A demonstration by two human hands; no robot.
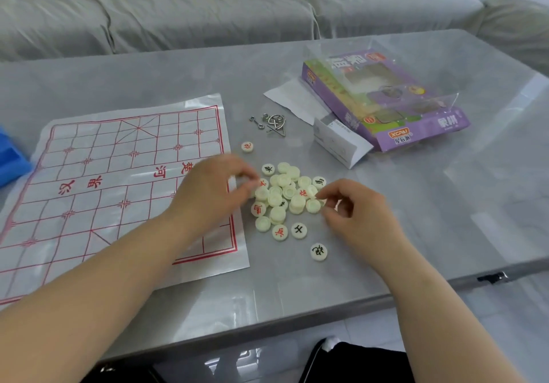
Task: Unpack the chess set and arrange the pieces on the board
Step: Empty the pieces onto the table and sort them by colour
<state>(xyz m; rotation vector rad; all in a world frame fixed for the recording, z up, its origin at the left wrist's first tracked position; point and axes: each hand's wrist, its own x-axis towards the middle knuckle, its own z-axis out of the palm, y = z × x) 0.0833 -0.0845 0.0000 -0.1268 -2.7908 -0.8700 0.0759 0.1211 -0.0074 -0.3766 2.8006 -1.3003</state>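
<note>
A thin plastic board sheet (98, 171) with a red grid and red characters lies flat on the left of the grey table. No piece stands on it. Just right of it sits a heap of pale round pieces (285, 197), some showing red or black characters, some face down. My left hand (214, 192) reaches over the sheet's right edge, its fingertips curled at the heap's left side; whether they pinch a piece is unclear. My right hand (353, 213) pinches at a piece on the heap's right edge. One single piece (247, 146) lies apart, farther back.
A purple game box (389, 133) with a clear lid and a white paper leaflet (341, 142) lies at the back right. Metal wire puzzles (269, 123) rest beside it. A blue object (12, 156) pokes in at the far left. A grey sofa (208, 8) stands behind the table.
</note>
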